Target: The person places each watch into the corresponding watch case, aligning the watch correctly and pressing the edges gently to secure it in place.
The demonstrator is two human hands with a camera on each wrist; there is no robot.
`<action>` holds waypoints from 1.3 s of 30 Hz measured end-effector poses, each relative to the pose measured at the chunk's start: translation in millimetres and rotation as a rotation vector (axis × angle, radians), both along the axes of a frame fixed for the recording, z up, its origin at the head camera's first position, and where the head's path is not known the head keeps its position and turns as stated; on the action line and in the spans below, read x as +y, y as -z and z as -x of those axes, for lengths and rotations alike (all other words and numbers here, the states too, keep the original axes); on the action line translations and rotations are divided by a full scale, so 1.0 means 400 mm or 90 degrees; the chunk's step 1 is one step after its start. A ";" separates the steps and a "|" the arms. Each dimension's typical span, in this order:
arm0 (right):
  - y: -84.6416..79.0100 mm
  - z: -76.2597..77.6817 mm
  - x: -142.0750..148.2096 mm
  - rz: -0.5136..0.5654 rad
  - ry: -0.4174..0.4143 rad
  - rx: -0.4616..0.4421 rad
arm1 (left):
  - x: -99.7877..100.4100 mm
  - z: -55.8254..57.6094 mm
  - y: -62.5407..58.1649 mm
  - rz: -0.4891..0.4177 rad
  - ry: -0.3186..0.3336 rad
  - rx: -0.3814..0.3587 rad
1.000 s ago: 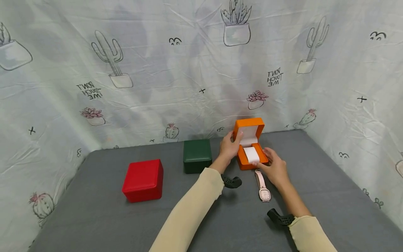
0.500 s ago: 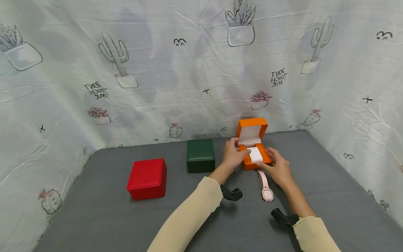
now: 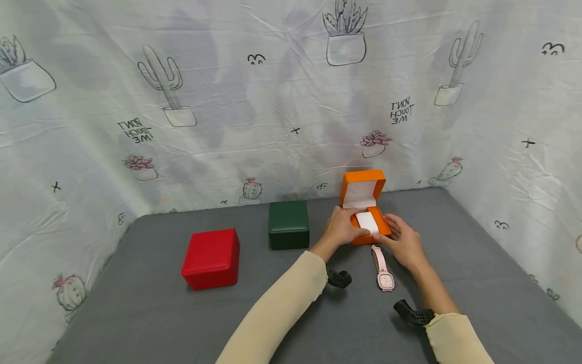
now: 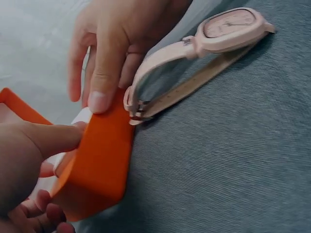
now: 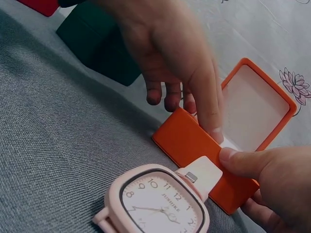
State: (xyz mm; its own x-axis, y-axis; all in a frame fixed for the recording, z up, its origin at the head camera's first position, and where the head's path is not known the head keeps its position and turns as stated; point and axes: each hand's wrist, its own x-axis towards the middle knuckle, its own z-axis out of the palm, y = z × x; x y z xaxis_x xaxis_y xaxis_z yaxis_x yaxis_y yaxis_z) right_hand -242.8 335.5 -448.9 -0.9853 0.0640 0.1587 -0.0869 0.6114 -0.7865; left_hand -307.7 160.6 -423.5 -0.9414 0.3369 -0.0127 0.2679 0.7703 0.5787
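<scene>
An orange watch box (image 3: 362, 177) stands at the back right in the head view, its lid raised to show a white lining. Inside sits a white watch cushion (image 3: 367, 222). My left hand (image 3: 340, 227) reaches in from the left, pinching the cushion with its thumb at the front and fingers behind. My right hand (image 3: 403, 246) holds the box at its front right corner; its thumb (image 5: 243, 162) presses the front rim. A pink wristwatch (image 3: 385, 281) lies on the cloth just before the box, strap toward it and square dial facing up.
A green box (image 3: 288, 225) with its lid down stands left of the orange one. Further left is a closed red box (image 3: 211, 259). Grey cloth (image 3: 136, 303) covers the table, and a cactus-print curtain (image 3: 273, 101) hangs behind.
My left hand has left the raised lid and come down into the box, onto the white cushion. The right hand keeps its hold on the box corner.
</scene>
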 end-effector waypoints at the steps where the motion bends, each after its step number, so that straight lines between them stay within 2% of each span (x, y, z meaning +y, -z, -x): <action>1: 0.000 -0.001 -0.001 0.000 0.001 0.000 | 0.002 0.002 -0.002 0.015 0.002 -0.001; 7: 0.000 0.000 -0.003 -0.006 0.002 -0.001 | 0.013 0.008 -0.014 0.096 0.008 0.000; 11: -0.003 0.004 -0.001 -0.017 0.003 0.003 | 0.020 0.013 -0.022 0.119 0.004 0.003; 15: -0.009 0.007 0.001 -0.023 0.003 0.005 | 0.023 0.018 -0.025 0.107 -0.002 0.007; 25: 0.002 0.009 0.004 -0.012 0.003 0.000 | 0.026 0.030 0.002 0.091 0.016 0.041; 29: 0.004 0.007 0.002 -0.004 0.001 -0.001 | 0.027 0.031 0.003 0.103 0.015 0.084; 33: 0.004 0.007 -0.001 -0.004 0.003 -0.006 | 0.024 0.028 -0.005 0.100 0.011 0.137; 35: 0.004 0.007 -0.001 -0.003 0.005 -0.009 | 0.023 0.024 -0.011 0.090 0.002 0.149; 39: 0.003 0.007 0.001 0.001 0.007 -0.010 | 0.019 0.013 -0.029 0.024 -0.010 0.163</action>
State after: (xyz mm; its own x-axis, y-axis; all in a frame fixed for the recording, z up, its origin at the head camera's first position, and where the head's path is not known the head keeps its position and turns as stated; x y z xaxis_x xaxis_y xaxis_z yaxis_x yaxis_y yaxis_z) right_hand -245.5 336.0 -450.1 -0.9869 0.0756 0.1428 -0.0674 0.6105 -0.7891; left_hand -312.7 168.4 -412.0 -0.9206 0.3265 0.2143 0.3901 0.7952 0.4642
